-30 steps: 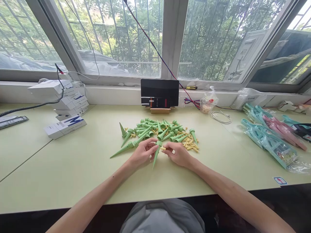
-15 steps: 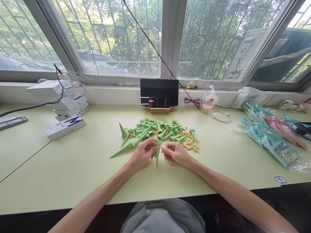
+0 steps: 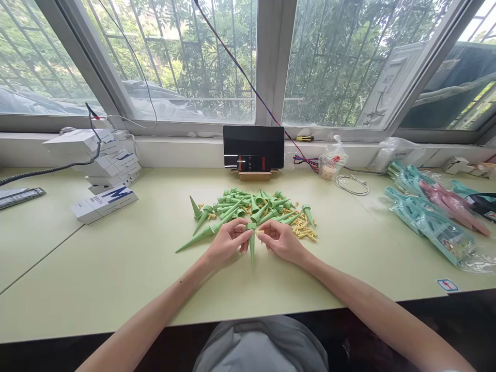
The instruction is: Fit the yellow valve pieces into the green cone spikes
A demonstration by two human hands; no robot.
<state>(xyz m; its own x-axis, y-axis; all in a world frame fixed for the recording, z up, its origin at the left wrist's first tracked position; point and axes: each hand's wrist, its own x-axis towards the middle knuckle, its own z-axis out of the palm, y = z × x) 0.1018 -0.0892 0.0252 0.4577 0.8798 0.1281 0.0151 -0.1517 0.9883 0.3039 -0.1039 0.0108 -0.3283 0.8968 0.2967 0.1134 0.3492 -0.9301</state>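
My left hand (image 3: 231, 239) is closed on a green plastic watering spike (image 3: 252, 249), holding it by its capped top with the point towards me. Between the thumb and fingertips of my right hand (image 3: 282, 240) is a small yellow plastic piece (image 3: 260, 233), close to the spike's upper part; whether the two touch I cannot tell. Just beyond my hands lies a heap of similar green spikes (image 3: 236, 199). Small yellow pieces (image 3: 305, 227) are scattered at its right side, and a few show among the spikes.
A phone (image 3: 253, 163) leans on a black screen (image 3: 253, 137) at the back. White boxes (image 3: 104, 202) stand on the left. A bagged cup (image 3: 331, 163) and a coiled white cable (image 3: 352, 186) lie back right, with bagged turquoise plastic items (image 3: 430, 225) farther right.
My left hand has turned the spike slightly, its tip shifting a little to the right. My right hand keeps the yellow piece near it, its fingers slightly rearranged.
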